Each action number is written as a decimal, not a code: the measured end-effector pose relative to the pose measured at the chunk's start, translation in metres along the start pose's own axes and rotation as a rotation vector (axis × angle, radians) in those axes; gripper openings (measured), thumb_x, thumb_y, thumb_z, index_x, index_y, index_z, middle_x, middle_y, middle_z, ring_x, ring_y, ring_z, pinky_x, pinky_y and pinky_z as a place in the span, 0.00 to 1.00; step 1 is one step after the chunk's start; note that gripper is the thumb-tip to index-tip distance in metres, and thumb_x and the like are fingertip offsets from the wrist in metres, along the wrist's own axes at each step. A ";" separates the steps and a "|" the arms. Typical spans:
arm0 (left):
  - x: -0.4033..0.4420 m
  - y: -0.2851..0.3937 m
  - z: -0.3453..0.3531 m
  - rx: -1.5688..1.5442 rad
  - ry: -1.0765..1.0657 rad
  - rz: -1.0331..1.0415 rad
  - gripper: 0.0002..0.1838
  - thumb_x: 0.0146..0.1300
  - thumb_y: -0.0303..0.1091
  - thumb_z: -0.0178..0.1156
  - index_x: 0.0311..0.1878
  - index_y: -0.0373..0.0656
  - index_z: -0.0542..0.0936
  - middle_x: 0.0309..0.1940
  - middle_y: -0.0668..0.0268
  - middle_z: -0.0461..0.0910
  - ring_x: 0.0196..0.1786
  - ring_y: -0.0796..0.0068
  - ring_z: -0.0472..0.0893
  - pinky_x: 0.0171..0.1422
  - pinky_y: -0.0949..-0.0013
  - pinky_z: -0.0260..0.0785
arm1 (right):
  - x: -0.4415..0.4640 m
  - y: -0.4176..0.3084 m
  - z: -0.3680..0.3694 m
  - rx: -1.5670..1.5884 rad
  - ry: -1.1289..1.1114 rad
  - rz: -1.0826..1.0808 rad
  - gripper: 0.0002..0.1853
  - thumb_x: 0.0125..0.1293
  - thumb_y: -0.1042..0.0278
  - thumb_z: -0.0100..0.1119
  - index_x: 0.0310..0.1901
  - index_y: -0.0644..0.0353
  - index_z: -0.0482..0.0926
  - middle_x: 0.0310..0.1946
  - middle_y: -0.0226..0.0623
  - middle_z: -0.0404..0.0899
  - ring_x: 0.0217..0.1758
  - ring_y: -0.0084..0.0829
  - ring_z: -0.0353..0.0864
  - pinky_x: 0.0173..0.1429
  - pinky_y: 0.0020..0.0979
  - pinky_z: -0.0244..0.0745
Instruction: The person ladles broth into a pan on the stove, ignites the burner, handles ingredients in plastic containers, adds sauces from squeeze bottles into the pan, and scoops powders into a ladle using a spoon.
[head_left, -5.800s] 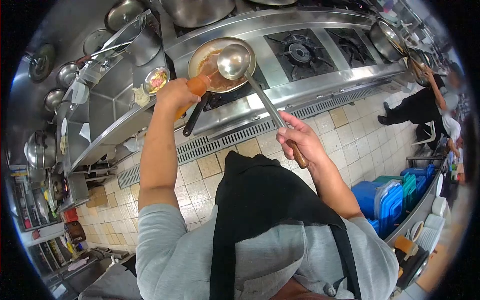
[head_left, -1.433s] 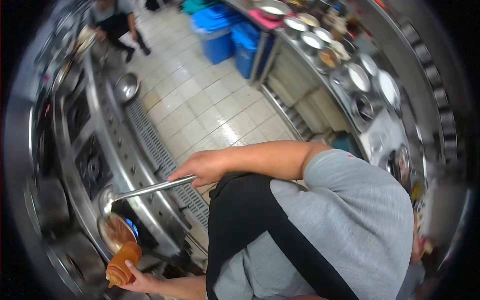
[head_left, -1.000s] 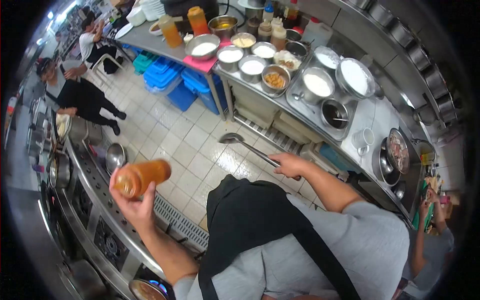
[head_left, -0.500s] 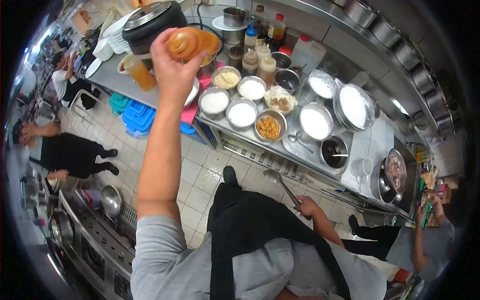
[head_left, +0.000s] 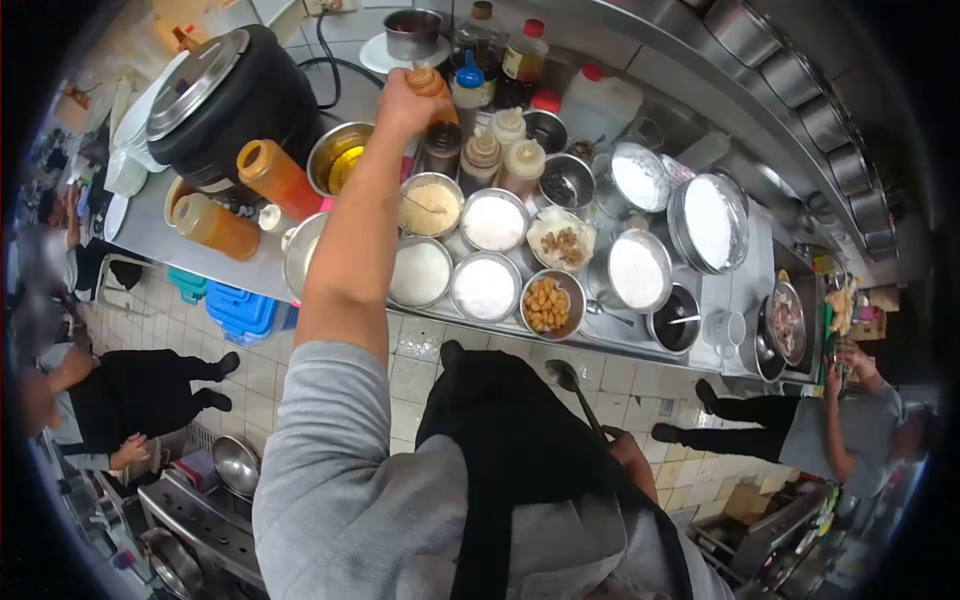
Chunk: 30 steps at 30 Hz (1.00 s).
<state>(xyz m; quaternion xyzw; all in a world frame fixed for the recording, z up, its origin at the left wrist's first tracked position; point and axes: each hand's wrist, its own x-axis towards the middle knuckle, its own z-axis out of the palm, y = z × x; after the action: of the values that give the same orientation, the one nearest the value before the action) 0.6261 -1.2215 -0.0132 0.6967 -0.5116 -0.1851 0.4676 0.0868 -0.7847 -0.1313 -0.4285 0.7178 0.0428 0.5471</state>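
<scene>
At the back of the counter, my left hand (head_left: 404, 112) is closed around an orange bottle (head_left: 432, 88), beside a dark jar (head_left: 441, 148) and a blue-capped bottle (head_left: 469, 78). Below my outstretched arm are a bowl of pale crumbs (head_left: 430, 205) and bowls of white powder (head_left: 420, 272). Low at my side, my right hand (head_left: 628, 456) is wrapped around the handle of a ladle (head_left: 563, 375), whose bowl hangs over the floor. The fingers of this hand are partly hidden.
A red-orange bottle (head_left: 275, 178) and a yellow-orange bottle (head_left: 216, 226) stand near a black soup warmer (head_left: 235, 115). Fried pieces fill a front bowl (head_left: 548, 304). Co-workers stand left (head_left: 150, 385) and right (head_left: 830, 420). A stove (head_left: 200, 520) lies behind me at left.
My left hand has moved from raised above the counter down to its back. The counter appears closer. The red-orange bottle now shows beside the yellow-orange one. My right hand still holds the ladle.
</scene>
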 end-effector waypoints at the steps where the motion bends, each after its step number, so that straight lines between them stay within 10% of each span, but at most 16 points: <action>1: 0.003 -0.007 0.006 0.025 -0.068 -0.019 0.39 0.39 0.40 0.79 0.56 0.39 0.72 0.50 0.52 0.81 0.55 0.56 0.81 0.60 0.60 0.72 | 0.000 0.000 0.003 -0.029 0.004 0.025 0.33 0.53 0.75 0.69 0.63 0.66 0.73 0.27 0.45 0.84 0.20 0.31 0.81 0.24 0.34 0.75; 6: -0.015 -0.012 -0.003 -0.387 -0.315 -0.165 0.39 0.49 0.46 0.76 0.60 0.36 0.71 0.47 0.63 0.81 0.47 0.73 0.80 0.46 0.70 0.73 | 0.030 0.043 0.010 -0.276 -0.025 -0.176 0.32 0.54 0.71 0.69 0.63 0.65 0.73 0.25 0.49 0.83 0.21 0.32 0.82 0.28 0.35 0.76; 14: -0.243 0.019 -0.093 -0.658 0.080 -0.112 0.20 0.69 0.35 0.58 0.60 0.35 0.72 0.47 0.60 0.81 0.44 0.73 0.81 0.50 0.70 0.75 | 0.016 -0.085 -0.023 -0.238 -0.233 -0.157 0.30 0.60 0.71 0.64 0.65 0.56 0.71 0.22 0.38 0.77 0.18 0.30 0.75 0.26 0.34 0.72; 24: -0.514 0.037 -0.099 -0.672 -0.202 -1.022 0.19 0.70 0.43 0.57 0.55 0.39 0.77 0.44 0.62 0.82 0.42 0.71 0.82 0.44 0.73 0.74 | -0.025 -0.240 0.048 -0.089 -1.034 -0.494 0.29 0.69 0.71 0.55 0.70 0.58 0.58 0.26 0.31 0.75 0.17 0.21 0.73 0.21 0.25 0.70; 30: -0.504 0.030 -0.132 -1.165 0.435 -0.820 0.13 0.68 0.30 0.54 0.54 0.39 0.71 0.46 0.56 0.80 0.42 0.58 0.83 0.41 0.58 0.80 | -0.054 -0.309 0.121 -0.437 -0.875 -0.995 0.16 0.68 0.54 0.60 0.46 0.58 0.80 0.26 0.33 0.80 0.18 0.20 0.75 0.23 0.26 0.71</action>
<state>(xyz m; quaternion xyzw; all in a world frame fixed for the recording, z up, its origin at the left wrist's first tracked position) 0.5015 -0.7150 -0.0338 0.4917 0.0745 -0.4437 0.7455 0.3840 -0.8840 -0.0093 -0.7500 0.1249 0.0990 0.6419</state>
